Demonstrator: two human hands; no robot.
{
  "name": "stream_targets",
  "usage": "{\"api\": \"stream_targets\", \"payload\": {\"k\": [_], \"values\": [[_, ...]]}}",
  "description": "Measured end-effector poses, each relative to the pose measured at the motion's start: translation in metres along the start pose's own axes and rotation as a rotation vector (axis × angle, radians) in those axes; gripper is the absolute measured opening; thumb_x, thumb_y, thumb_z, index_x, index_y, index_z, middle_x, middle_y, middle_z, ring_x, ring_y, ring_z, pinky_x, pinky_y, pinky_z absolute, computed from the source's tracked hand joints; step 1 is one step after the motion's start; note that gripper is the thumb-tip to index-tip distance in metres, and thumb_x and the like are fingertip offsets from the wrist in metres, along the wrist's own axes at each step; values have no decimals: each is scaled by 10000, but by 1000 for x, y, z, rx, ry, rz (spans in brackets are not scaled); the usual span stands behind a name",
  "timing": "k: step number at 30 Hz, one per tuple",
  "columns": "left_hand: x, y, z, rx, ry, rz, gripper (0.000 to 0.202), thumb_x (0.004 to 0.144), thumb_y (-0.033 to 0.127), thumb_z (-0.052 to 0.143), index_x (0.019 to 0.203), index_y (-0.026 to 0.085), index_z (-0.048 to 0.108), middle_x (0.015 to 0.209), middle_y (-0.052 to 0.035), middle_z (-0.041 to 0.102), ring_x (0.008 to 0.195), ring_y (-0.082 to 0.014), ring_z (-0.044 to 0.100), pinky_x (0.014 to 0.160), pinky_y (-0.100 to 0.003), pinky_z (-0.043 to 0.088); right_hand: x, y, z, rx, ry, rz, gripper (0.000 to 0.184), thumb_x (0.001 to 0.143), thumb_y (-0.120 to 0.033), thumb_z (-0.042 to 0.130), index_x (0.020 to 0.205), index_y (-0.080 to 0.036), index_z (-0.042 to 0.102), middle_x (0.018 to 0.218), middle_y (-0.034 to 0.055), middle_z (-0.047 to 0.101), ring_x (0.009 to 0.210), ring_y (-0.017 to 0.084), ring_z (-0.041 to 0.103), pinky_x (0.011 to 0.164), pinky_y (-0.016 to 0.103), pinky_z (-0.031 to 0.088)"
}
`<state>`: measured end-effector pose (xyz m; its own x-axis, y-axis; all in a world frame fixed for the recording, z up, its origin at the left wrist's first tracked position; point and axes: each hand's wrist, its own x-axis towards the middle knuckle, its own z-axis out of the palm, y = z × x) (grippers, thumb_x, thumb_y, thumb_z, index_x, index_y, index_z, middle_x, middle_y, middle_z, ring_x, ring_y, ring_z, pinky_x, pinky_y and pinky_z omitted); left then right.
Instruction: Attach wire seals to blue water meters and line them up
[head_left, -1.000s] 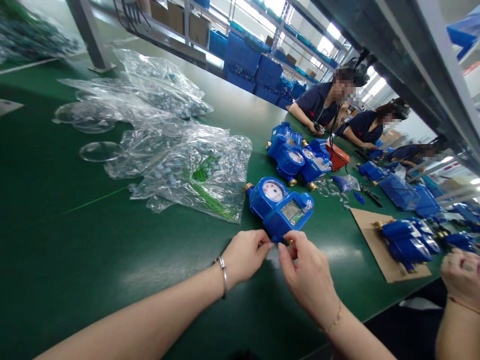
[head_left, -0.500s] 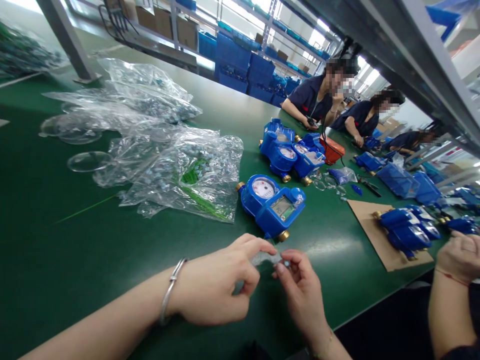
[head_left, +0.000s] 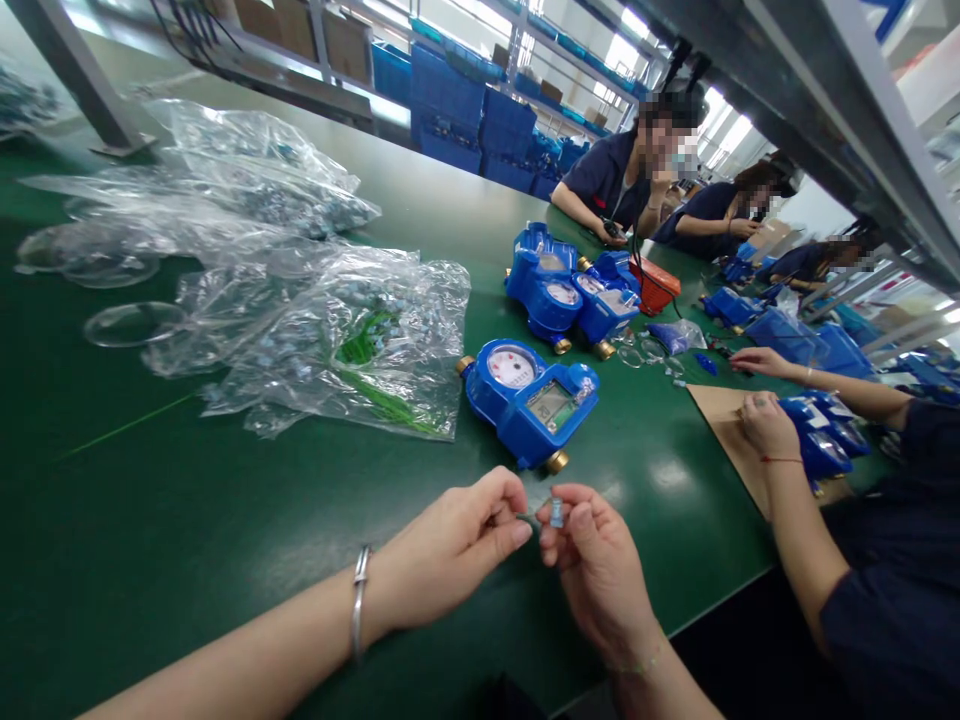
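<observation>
1. Tag [head_left: 556, 513]: small, pale blue, positioned above the worktop [head_left: 337, 520] on the near side of the meter.
2. Right hand [head_left: 604, 570]: fingers closed, gripping the tag between thumb and forefinger.
3. Strand [head_left: 529, 516]: thin; spans the short gap between the two hands.
4. Left hand [head_left: 450, 545]: fingertips pinched together on the strand; a bangle [head_left: 359, 600] encircles the wrist.
5. Meter [head_left: 532, 405]: blue, resting on the worktop beyond both hands, apart from them. The round dial and display face upward; a brass fitting projects at each end.
6. Front bag [head_left: 427, 335]: clear plastic, lying just left of the meter; contains green strips and pale blue pieces.
7. Rear bag [head_left: 262, 180]: clear plastic, behind the front bag.
8. Meter group [head_left: 559, 300]: blue units behind the meter, with a red box [head_left: 658, 285] near their right side.
9. Cardboard [head_left: 720, 425]: at right, carrying further blue meters; a co-worker's hand [head_left: 771, 425] is at their left side.
</observation>
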<state>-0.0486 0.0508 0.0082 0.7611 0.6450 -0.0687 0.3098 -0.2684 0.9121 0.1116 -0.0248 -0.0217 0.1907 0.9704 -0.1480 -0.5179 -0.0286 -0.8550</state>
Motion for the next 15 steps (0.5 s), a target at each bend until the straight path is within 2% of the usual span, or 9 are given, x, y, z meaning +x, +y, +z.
{"api": "stream_targets", "payload": {"k": [5, 9, 15], "values": [[0, 3, 2, 46, 21, -26, 194, 850, 308, 461, 756, 179, 571, 635, 41, 531, 568, -98, 460, 516, -193, 318, 0, 3, 0, -23, -29, -19, 258, 788, -370, 664, 947, -170, 623, 773, 40, 651, 590, 83, 565, 569, 188, 443], [-1, 2, 6, 80, 85, -70, 207, 826, 328, 482, 718, 179, 578, 574, 47, 500, 517, -93, 438, 471, -193, 295, 0, 4, 0, -69, -43, -33, 255, 774, -359, 682, 946, -178, 632, 750, 23, 645, 599, 91, 572, 585, 202, 444], [-1, 2, 6, 120, 153, -61, 211, 816, 320, 487, 695, 180, 589, 557, 47, 511, 505, -88, 451, 473, -190, 292, -1, 7, -2, -119, -70, -41, 255, 790, -349, 666, 973, -176, 625, 690, 7, 631, 591, 97, 572, 602, 219, 433]]}}
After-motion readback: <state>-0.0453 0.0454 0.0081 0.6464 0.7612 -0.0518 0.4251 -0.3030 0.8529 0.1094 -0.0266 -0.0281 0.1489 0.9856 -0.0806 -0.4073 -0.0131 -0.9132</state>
